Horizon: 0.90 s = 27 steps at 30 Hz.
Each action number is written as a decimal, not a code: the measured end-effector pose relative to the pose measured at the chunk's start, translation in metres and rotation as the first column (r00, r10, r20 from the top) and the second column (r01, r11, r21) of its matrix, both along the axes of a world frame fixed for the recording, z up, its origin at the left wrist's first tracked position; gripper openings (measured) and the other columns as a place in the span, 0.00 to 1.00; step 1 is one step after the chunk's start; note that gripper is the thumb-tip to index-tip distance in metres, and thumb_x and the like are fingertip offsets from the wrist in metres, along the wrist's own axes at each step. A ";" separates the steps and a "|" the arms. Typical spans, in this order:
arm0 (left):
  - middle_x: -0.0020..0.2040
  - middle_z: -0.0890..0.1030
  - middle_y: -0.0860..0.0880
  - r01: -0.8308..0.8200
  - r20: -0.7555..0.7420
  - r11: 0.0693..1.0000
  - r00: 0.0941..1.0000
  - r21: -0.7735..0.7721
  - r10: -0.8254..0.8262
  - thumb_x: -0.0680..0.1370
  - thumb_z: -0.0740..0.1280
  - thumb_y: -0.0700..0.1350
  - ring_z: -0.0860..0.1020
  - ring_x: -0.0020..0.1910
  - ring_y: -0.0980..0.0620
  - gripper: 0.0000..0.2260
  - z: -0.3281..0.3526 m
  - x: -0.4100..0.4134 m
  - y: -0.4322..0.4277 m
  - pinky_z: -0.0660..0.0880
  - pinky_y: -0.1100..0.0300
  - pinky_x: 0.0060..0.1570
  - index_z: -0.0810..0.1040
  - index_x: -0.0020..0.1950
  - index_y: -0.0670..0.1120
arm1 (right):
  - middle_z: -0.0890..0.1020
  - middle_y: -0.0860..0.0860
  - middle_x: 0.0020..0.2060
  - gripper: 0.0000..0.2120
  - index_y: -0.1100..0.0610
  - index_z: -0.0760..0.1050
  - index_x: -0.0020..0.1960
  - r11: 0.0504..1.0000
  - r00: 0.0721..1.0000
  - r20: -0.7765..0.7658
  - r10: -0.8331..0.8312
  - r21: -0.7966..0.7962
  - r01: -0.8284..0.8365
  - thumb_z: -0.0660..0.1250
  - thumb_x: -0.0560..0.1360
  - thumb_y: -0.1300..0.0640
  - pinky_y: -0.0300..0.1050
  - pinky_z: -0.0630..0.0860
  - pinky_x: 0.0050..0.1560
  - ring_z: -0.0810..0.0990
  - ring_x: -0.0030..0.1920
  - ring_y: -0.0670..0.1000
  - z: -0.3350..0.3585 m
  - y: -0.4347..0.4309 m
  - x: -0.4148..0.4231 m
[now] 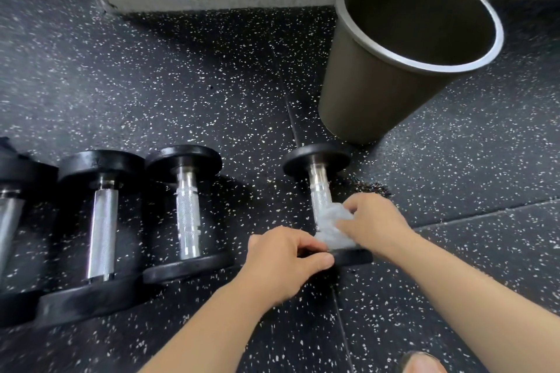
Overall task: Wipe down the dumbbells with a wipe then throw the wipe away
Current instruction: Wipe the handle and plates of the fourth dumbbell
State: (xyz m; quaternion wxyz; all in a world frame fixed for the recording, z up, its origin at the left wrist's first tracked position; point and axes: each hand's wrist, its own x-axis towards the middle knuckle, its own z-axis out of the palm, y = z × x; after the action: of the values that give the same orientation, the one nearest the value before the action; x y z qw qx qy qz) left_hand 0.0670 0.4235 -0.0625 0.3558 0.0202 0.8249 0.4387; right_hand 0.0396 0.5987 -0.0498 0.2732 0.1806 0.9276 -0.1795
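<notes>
Speckled black rubber floor [212, 70]. One round metal bin [363, 94], top open, stands just beyond the rightmost dumbbell [318, 160]. Dumbbells counted: four, all lying on the floor, long axes parallel, running from the person toward the wall. The other three dumbbells [103, 227] form a row at left; the rightmost lies apart. Person's left hand [281, 260] is curled round its near plate. Their right hand [375, 221], fingers bent, clutches one crumpled white wipe [333, 227] against the handle's near half.
</notes>
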 end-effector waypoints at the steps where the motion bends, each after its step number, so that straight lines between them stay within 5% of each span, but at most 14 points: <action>1: 0.44 0.81 0.64 -0.008 0.009 1.000 1.000 0.003 0.007 0.72 0.71 0.60 0.72 0.60 0.49 0.05 -0.001 0.001 -0.001 0.73 0.52 0.60 0.82 0.47 0.67 | 0.78 0.50 0.39 0.03 0.51 0.73 0.47 0.997 0.995 -0.082 -0.051 0.053 0.055 0.64 0.74 0.55 0.45 0.70 0.38 0.77 0.42 0.54 0.001 0.000 0.002; 4: 0.43 0.81 0.66 0.004 0.019 1.000 1.000 -0.015 -0.003 0.72 0.71 0.61 0.73 0.60 0.49 0.05 0.002 0.001 -0.002 0.73 0.52 0.60 0.78 0.39 0.72 | 0.77 0.50 0.38 0.04 0.50 0.74 0.48 0.991 0.993 -0.119 0.017 0.133 -0.001 0.61 0.75 0.56 0.44 0.69 0.37 0.76 0.41 0.55 0.001 -0.006 0.009; 7: 0.45 0.81 0.67 0.038 -0.002 0.999 0.999 -0.018 -0.038 0.72 0.70 0.61 0.72 0.60 0.49 0.10 0.002 -0.001 -0.005 0.71 0.52 0.63 0.75 0.34 0.77 | 0.75 0.49 0.32 0.09 0.52 0.71 0.36 0.997 0.998 0.038 0.054 -0.052 -0.052 0.61 0.75 0.56 0.44 0.68 0.34 0.73 0.36 0.52 0.007 -0.013 0.012; 9: 0.43 0.81 0.68 0.055 -0.008 0.998 0.998 -0.005 -0.055 0.73 0.69 0.61 0.73 0.60 0.48 0.08 0.001 -0.001 -0.006 0.70 0.51 0.63 0.77 0.38 0.76 | 0.80 0.51 0.43 0.07 0.51 0.77 0.47 0.984 0.994 0.103 0.039 -0.174 -0.021 0.61 0.76 0.59 0.45 0.74 0.46 0.78 0.44 0.52 0.015 -0.018 0.010; 11: 0.42 0.82 0.67 0.055 -0.001 0.998 0.998 0.005 -0.055 0.73 0.69 0.61 0.73 0.60 0.48 0.07 -0.001 0.000 -0.006 0.70 0.52 0.63 0.77 0.40 0.76 | 0.81 0.53 0.48 0.11 0.53 0.78 0.55 0.992 0.998 0.069 0.016 -0.125 -0.007 0.60 0.77 0.59 0.46 0.76 0.51 0.79 0.50 0.55 0.019 -0.024 0.010; 16: 0.46 0.82 0.62 0.001 0.023 1.000 1.000 0.002 -0.001 0.73 0.70 0.61 0.71 0.61 0.48 0.06 -0.003 0.001 -0.006 0.73 0.50 0.60 0.80 0.49 0.68 | 0.73 0.52 0.29 0.14 0.58 0.72 0.32 0.987 0.969 -0.189 -0.159 -0.048 0.153 0.59 0.76 0.59 0.44 0.66 0.32 0.71 0.34 0.57 0.011 -0.042 -0.005; 19: 0.48 0.82 0.59 -0.008 0.041 1.000 0.999 0.014 0.008 0.73 0.70 0.60 0.70 0.62 0.49 0.06 -0.004 0.000 -0.007 0.73 0.51 0.61 0.81 0.49 0.67 | 0.67 0.53 0.26 0.21 0.58 0.62 0.27 0.961 0.923 -0.267 -0.277 -0.098 0.260 0.58 0.79 0.58 0.45 0.59 0.30 0.67 0.35 0.57 0.000 -0.041 -0.039; 23: 0.48 0.82 0.60 0.004 0.044 1.000 0.999 0.021 -0.005 0.73 0.70 0.60 0.71 0.61 0.48 0.06 -0.003 -0.001 -0.008 0.73 0.50 0.61 0.81 0.49 0.67 | 0.72 0.56 0.33 0.20 0.58 0.65 0.29 0.870 0.857 -0.190 -0.479 -0.231 0.435 0.56 0.80 0.59 0.45 0.66 0.41 0.71 0.40 0.56 -0.025 -0.035 -0.054; 27: 0.46 0.82 0.60 0.049 0.027 0.999 0.998 0.014 -0.049 0.72 0.70 0.61 0.72 0.60 0.48 0.06 -0.001 -0.003 -0.010 0.72 0.50 0.60 0.77 0.39 0.75 | 0.68 0.52 0.28 0.16 0.57 0.65 0.29 0.917 0.930 -0.073 -0.360 -0.209 0.339 0.58 0.76 0.63 0.42 0.62 0.31 0.66 0.30 0.53 -0.024 -0.032 -0.021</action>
State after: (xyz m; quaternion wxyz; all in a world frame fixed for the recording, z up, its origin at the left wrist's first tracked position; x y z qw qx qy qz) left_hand 0.0642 0.4131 -0.0639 0.3775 0.0367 0.8164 0.4354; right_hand 0.0187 0.5664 -0.0741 0.2011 0.3061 0.8722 -0.3243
